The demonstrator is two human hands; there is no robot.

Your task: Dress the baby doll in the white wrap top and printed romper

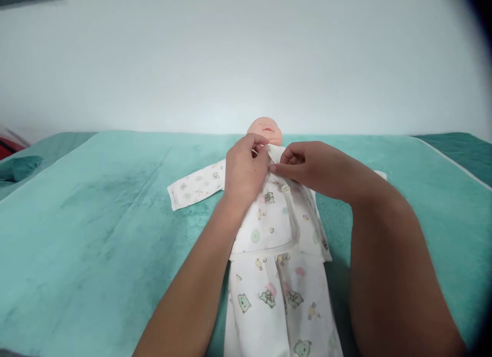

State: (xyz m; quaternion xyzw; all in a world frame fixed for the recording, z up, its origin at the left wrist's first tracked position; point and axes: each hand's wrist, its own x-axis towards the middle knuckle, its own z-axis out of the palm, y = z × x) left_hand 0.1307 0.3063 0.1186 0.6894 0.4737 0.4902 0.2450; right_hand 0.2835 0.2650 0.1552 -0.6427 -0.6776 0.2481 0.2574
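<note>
A baby doll (265, 126) lies on its back, its head toward the wall. It wears a white baby jacket (263, 223) printed with small bears, and matching trousers (277, 305). At the collar, my left hand (248, 164) pinches the jacket's edge near the doll's neck. Beside it, my right hand (303, 162) has its thumb and curled fingers on the front flap just below the collar. A round button (285, 189) shows on the front below my fingers. One sleeve (198, 185) stretches out to the left; the other is mostly behind my right arm.
A green plush cover (96, 218) spreads under the doll. Behind its far edge rises a white wall (192, 59). A red object (8, 147) is partly visible at the far left.
</note>
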